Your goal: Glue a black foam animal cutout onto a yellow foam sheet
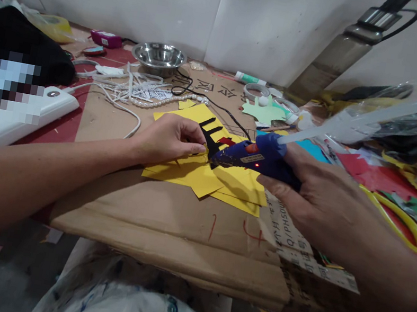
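My right hand (303, 191) grips a blue hot glue gun (255, 153), its small red light lit and a translucent glue stick (314, 129) sticking out of the back. The nozzle points left, down at the yellow paper sheets (181, 173). Just left of the nozzle, my left hand (173, 139) is closed, thumb against fingers, over the paper; a small yellowish bit shows at the fingertips, too small to name. Between the hands lies a black paper cutout (209, 133) with prongs, beside a dark red piece. The stacked sheets rest on flattened cardboard (164, 223).
A steel bowl (159, 57), a string of pearl beads (157, 104) and white scraps lie behind. A white power bank (18, 114) is left. At right are a tall bottle (339, 53), a green paper cutout (264, 111), yellow-handled scissors (402, 220) and coloured scraps. A black cord runs behind the paper.
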`<control>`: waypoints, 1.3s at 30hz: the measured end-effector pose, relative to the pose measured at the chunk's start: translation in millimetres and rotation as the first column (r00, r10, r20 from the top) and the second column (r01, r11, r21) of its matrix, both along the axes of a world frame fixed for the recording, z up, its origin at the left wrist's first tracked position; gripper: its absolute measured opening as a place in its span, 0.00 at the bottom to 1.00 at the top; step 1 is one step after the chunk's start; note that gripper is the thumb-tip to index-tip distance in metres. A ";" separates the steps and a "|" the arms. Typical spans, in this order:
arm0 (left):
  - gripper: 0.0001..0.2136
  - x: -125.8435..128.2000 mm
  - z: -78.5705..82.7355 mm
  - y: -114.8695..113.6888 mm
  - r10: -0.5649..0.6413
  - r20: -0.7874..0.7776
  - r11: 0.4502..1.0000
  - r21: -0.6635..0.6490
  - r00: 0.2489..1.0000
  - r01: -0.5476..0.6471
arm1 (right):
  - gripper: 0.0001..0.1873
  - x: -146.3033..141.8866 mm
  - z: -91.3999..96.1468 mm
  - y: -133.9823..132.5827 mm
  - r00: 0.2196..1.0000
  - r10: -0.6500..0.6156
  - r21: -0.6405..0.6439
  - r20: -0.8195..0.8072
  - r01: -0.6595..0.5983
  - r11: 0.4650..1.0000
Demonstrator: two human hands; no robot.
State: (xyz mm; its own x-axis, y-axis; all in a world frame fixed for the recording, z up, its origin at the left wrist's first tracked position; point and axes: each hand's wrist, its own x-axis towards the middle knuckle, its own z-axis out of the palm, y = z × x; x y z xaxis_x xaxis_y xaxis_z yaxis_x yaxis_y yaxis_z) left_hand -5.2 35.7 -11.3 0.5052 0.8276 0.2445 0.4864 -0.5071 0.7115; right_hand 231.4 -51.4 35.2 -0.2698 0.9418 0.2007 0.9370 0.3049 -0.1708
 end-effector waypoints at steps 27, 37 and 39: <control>0.07 2.2 3.9 -2.1 0.021 0.005 1.000 -0.015 1.000 -0.021 | 0.12 -7.8 -6.2 2.6 0.996 0.059 0.005 -0.068 -0.059 0.998; 0.06 1.6 3.7 -1.6 0.013 -0.009 1.000 0.012 1.000 -0.013 | 0.12 -0.8 0.4 0.1 0.998 0.048 -0.007 -0.036 -0.048 0.999; 0.07 1.6 3.9 -1.6 0.010 -0.005 1.000 0.007 1.000 -0.010 | 0.11 0.7 2.5 0.0 0.997 0.061 -0.009 -0.036 -0.062 0.998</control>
State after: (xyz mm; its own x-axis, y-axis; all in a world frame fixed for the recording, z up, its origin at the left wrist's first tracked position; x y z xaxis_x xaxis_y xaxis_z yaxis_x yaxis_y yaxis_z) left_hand -3.6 34.1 -7.3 0.4981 0.8310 0.2477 0.4953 -0.5071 0.7053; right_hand 232.1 -51.4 37.8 -0.3202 0.9257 0.2015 0.9098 0.3598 -0.2069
